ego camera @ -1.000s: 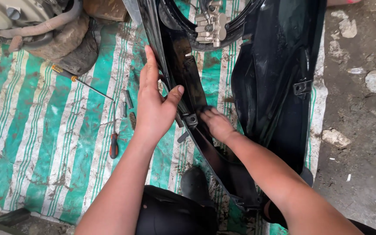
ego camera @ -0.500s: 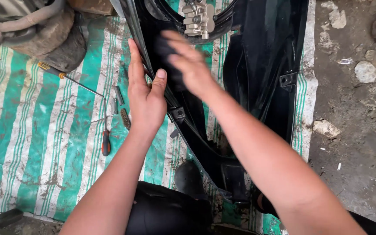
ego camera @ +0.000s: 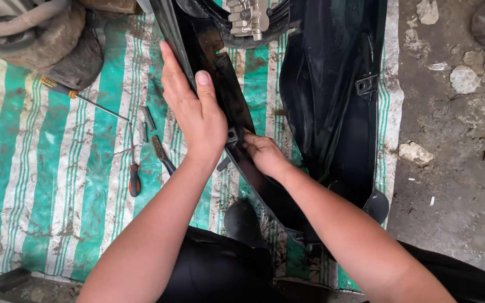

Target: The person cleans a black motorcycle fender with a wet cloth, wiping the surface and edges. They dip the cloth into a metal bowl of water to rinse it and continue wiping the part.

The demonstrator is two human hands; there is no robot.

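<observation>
A large black plastic body panel [ego camera: 332, 106] of a motorbike lies on a green and white striped tarp [ego camera: 40, 185]. My left hand [ego camera: 195, 109] is pressed flat along the panel's left edge, thumb on its inner face. My right hand [ego camera: 262, 154] has its fingertips at a small mount point on the panel's lower rib; whether it pinches a small part there I cannot tell. A metal brake caliper [ego camera: 248, 17] shows at the top, inside the panel's opening.
Screwdrivers [ego camera: 85, 101], [ego camera: 134, 178], a small wire brush [ego camera: 163, 156] and loose bits lie on the tarp to the left. A dirty engine part [ego camera: 46, 39] sits top left. Bare ground with stones [ego camera: 464, 78] is on the right. My dark-clothed knees are at the bottom.
My right hand swung up over the panel half a second ago and has come back down to the lower rib. My left hand stays flat on the panel's edge.
</observation>
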